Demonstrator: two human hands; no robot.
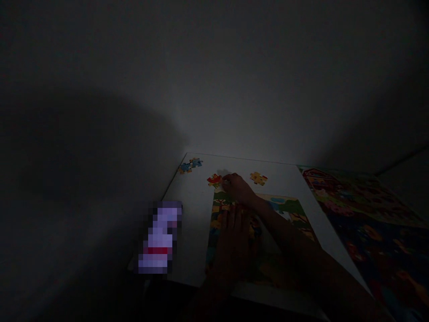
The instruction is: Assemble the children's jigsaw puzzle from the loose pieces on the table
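In the dim light, my left hand [235, 228] lies flat with its fingers stretched out on a partly assembled jigsaw puzzle [214, 223] showing trees and coloured figures. My right hand [238, 187] reaches past it to the puzzle's far edge. Its fingertips close at the right side of a red and yellow puzzle piece [213, 180]; the exact grip is hard to make out in the dark. My forearms cover part of the picture. To the right of that hand lies a yellow puzzle piece [258, 178].
Blue and yellow puzzle pieces [191, 165] lie at the white table's [194, 210] far left corner. A lit, pixelated phone-like screen [160, 237] is at the left edge. Colourful picture sheets [358, 223] cover the right side. A wall [241, 98] rises behind the table.
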